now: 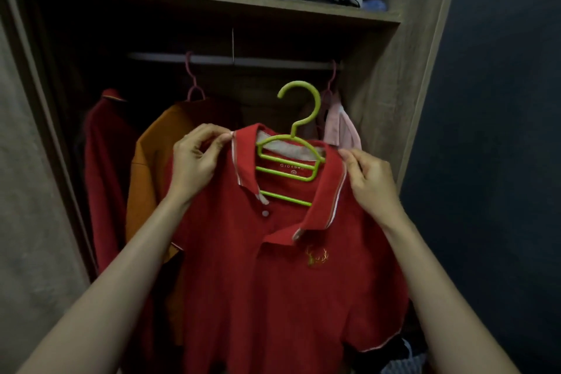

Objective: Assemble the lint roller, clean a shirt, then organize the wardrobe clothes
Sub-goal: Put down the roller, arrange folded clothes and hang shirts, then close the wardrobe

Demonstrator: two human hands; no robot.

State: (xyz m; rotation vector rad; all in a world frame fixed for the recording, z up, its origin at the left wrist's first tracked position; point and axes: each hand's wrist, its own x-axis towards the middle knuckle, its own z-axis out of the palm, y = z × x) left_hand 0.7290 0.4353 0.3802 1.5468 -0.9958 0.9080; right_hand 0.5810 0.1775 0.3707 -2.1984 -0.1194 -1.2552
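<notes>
Wardrobe [376, 76], open, dim, with rail [243, 59] running crosswise above.

Hanging at left: dark red garment [103, 161], orange shirt [151, 167].

Left hand [194, 161]: pinching left collar end of red polo shirt [273, 267].

Green hanger [291, 158]: sitting inside collar, hook pointing up, just below rail.

Right hand [368, 179]: pinching right collar end.

Likely needing an equal lift from both hands.
</notes>
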